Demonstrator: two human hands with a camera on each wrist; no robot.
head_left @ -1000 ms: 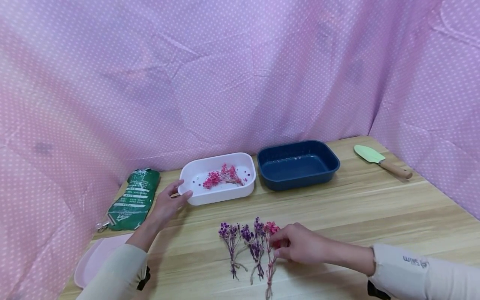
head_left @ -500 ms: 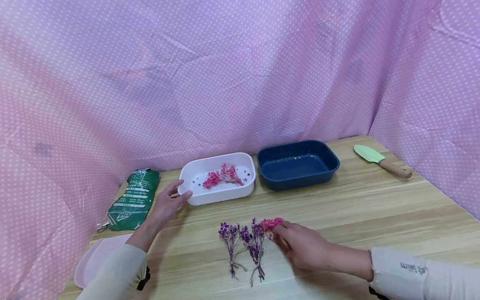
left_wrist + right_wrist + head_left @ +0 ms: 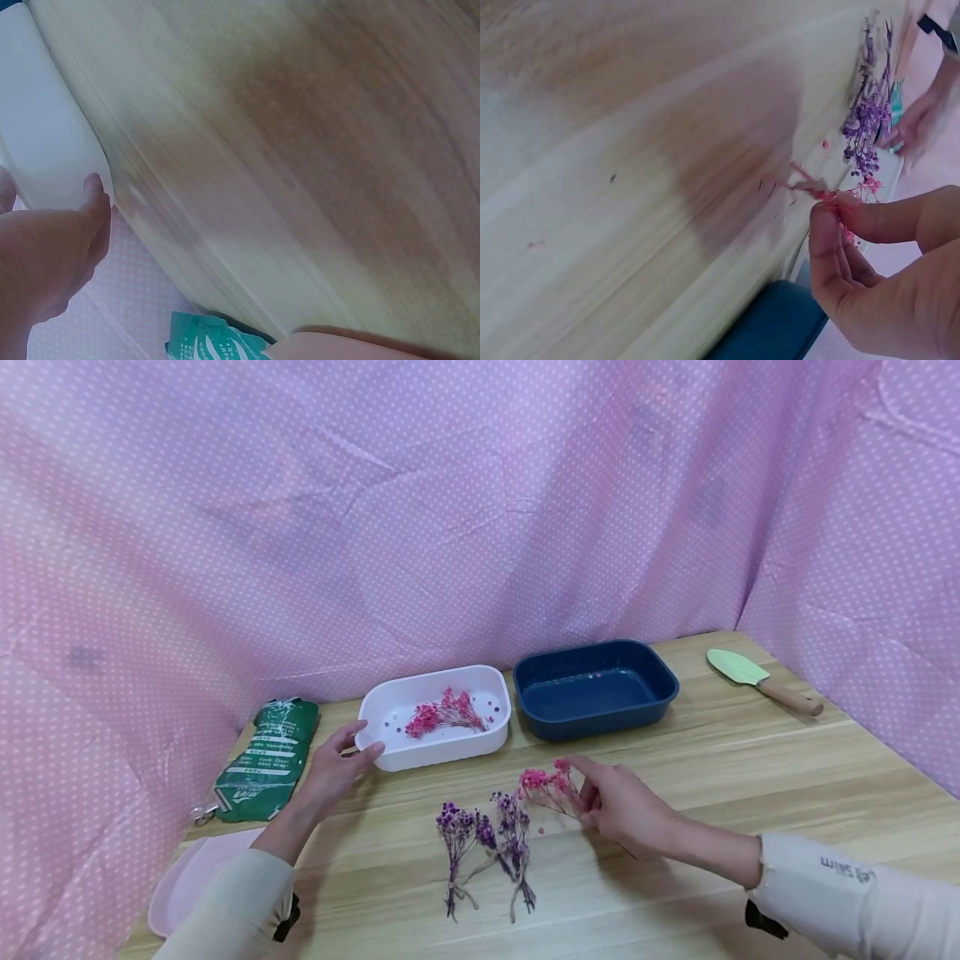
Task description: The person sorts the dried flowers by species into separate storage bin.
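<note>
Lightly, I hold a bunch of pink flowers [image 3: 550, 785] over the table [image 3: 712, 910]; my right hand [image 3: 630, 810] has it pinched between thumb and fingertips, the heads pointing left and a stalk poking out below the hand; just to the left, and a little nearer to me, two bunches of purple flowers [image 3: 512, 835] lie side by side on the wood, tied with twine [image 3: 467, 893]; a small pink crumb [image 3: 542, 831] lies beside them. Beyond these is a white tub [image 3: 450, 753], with more pink flowers [image 3: 426, 720] and a few loose purple bits lying inside; my left hand [image 3: 337, 772] rests against its left end, thumb and fingers apart and only slightly bent, touching the near corner. A dark blue tub [image 3: 600, 725] sits just to the right of the white one; farther right lies a trowel [image 3: 756, 681], green blade away from me and wooden handle toward the table's right edge; on the left are a green bag [image 3: 270, 756] and, nearer to me, a pale pink lid [image 3: 198, 872], partly behind my sleeve [image 3: 240, 897]; dotted pink cloth [image 3: 450, 527] hangs behind everything.
</note>
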